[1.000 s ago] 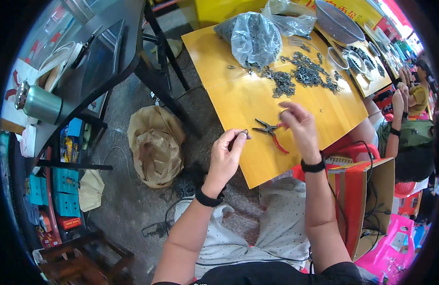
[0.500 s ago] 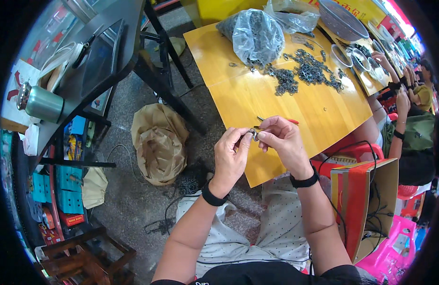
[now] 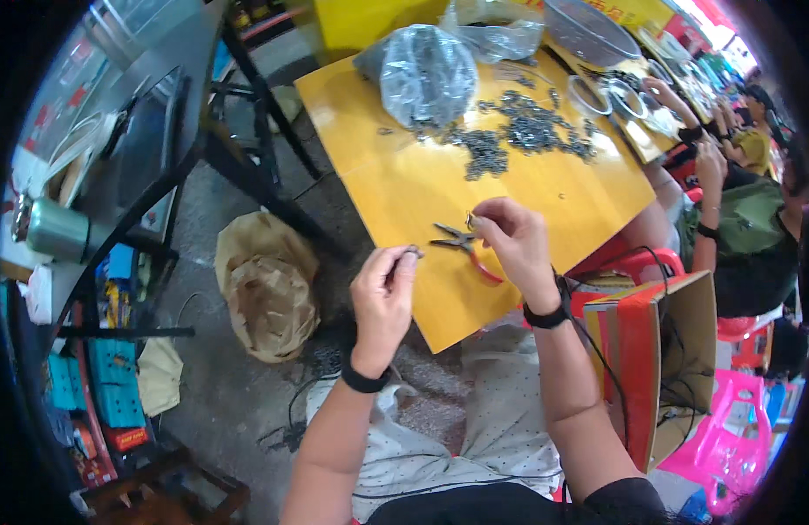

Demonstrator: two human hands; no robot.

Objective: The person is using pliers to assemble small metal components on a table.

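Over the near left edge of the yellow table (image 3: 404,206), my left hand (image 3: 382,293) pinches a small dark metal piece (image 3: 413,251). To its right, my right hand (image 3: 516,245) holds a small shiny metal clasp (image 3: 470,220) between thumb and fingertips. The two hands are apart, and blur hides the exact shape of both small pieces. Pliers (image 3: 459,244) with a red handle lie on the wood between my hands. Farther back, dark metal links (image 3: 531,122) are heaped beside a clear plastic bag (image 3: 428,74) full of similar parts.
A brown paper-lined sack (image 3: 269,289) stands on the floor at left, near a dark desk with a green flask (image 3: 57,229). An opened cardboard box (image 3: 684,367) with cables stands at right. Clear bowls (image 3: 590,94) and other people's arms are at far right.
My hands, which met around a small metal piece, have drawn apart, each with a piece. The pliers now show fully between them. The whole view has shifted, moving the table leftward.
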